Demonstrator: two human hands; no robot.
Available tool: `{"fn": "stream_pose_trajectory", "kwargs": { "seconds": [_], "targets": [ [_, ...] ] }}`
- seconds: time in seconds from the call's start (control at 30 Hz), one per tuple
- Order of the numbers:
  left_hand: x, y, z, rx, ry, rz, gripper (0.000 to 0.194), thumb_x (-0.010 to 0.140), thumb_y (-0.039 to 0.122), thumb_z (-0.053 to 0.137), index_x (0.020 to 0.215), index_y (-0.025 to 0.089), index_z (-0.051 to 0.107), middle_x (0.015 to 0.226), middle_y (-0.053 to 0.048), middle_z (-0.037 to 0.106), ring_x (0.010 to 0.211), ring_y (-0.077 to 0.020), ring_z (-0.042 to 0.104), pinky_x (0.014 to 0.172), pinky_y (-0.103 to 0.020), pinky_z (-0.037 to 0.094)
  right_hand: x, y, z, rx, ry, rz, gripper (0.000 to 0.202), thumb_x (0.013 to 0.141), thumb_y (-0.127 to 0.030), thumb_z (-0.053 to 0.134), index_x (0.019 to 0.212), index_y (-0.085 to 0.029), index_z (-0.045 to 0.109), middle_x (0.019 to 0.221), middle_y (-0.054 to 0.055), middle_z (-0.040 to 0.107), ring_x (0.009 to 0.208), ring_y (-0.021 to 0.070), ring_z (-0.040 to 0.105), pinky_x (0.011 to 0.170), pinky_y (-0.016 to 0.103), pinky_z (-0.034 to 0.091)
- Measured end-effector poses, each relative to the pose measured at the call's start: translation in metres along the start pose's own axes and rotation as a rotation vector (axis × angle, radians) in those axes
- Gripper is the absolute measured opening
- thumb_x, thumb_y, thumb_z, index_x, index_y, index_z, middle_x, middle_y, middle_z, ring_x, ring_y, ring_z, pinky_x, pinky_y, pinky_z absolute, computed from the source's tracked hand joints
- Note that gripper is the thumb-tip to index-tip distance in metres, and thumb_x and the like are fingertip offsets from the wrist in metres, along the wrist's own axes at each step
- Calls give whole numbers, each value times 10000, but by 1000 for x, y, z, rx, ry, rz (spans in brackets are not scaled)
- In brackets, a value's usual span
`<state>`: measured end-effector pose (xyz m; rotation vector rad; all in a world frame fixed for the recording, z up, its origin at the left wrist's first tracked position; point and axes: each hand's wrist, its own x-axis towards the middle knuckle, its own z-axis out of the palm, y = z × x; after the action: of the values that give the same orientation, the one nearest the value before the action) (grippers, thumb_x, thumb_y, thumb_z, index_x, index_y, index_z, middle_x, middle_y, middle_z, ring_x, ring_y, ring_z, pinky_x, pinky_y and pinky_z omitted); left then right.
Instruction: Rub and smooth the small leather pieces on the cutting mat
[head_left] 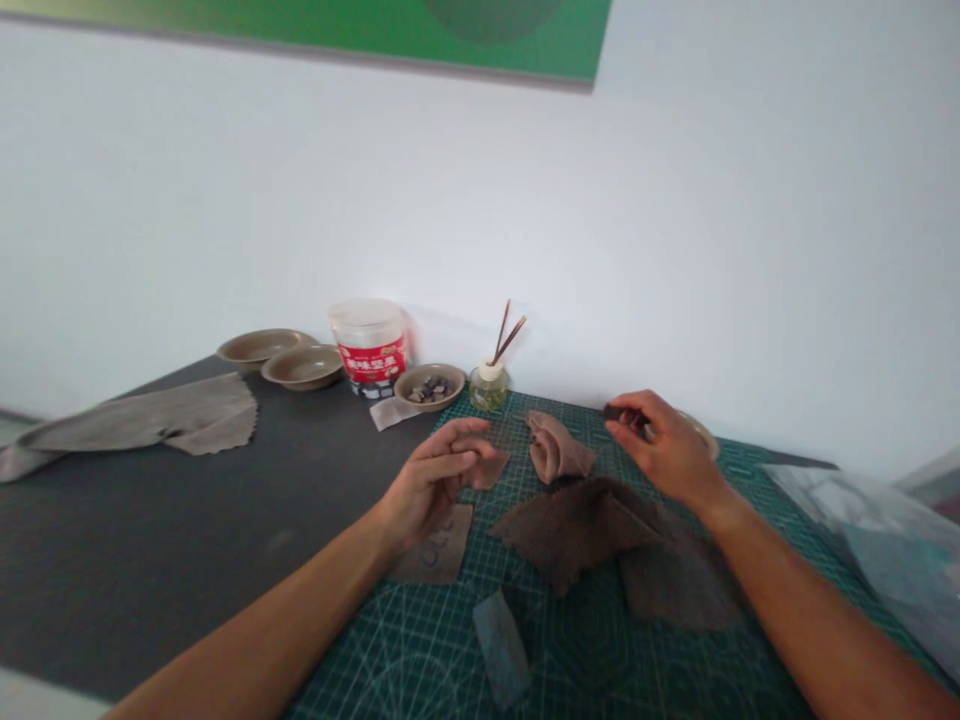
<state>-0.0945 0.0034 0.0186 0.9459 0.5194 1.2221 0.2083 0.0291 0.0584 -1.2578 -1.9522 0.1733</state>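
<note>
My right hand [671, 450] is raised above the mat, pinching a small dark piece [613, 411] between thumb and fingertips; its exact kind is unclear. My left hand [435, 475] hovers with fingers loosely curled and a gap between thumb and forefinger. Just past its fingertips shows a small brown cloth scrap [493, 469]; whether they touch is not clear. Partly under that hand lies a brown cloth square [442, 555] with dark writing. A dark brown cloth [577, 530] is spread between my hands, with a folded lighter brown cloth [555, 448] behind it.
A green cutting mat [397, 650] covers the table's right part, bearing a grey-blue block [501, 648]. Along the wall stand empty dishes [304, 368], a plastic tub [371, 350], a dish of small stones [430, 386] and a reed diffuser [489, 385]. Clear plastic [877, 550] lies right, grey cloth [180, 415] left.
</note>
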Motion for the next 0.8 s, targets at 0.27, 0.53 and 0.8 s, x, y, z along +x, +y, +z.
{"fn": "stream_pose_trajectory", "kwargs": {
  "seconds": [0.27, 0.53, 0.8],
  "targets": [
    [6, -5, -16, 487, 192, 229, 240, 736, 241, 673, 956, 155, 630, 669, 11, 623, 539, -112, 519, 529, -221, 395, -8, 132, -71, -93, -54, 398, 340, 802, -347, 595, 1106, -208, 656, 1078, 58, 670, 907, 164, 635, 828, 303, 518],
    [-2, -3, -16, 1020, 240, 351, 197, 844, 309, 588, 990, 182, 625, 774, -2, 627, 710, -154, 577, 652, -258, 448, -6, 125, -74, -211, -89, 379, 357, 830, -390, 571, 1134, -216, 639, 1026, 57, 675, 861, 185, 633, 789, 326, 512],
    [-9, -7, 6, 1031, 53, 305, 265, 896, 358, 544, 1083, 189, 627, 839, -11, 676, 743, -138, 620, 695, -239, 494, -1, -15, -18, -71, -409, -75, 253, 840, -413, 599, 1033, -253, 636, 1007, 32, 641, 891, 160, 593, 756, 252, 493]
  ]
}}
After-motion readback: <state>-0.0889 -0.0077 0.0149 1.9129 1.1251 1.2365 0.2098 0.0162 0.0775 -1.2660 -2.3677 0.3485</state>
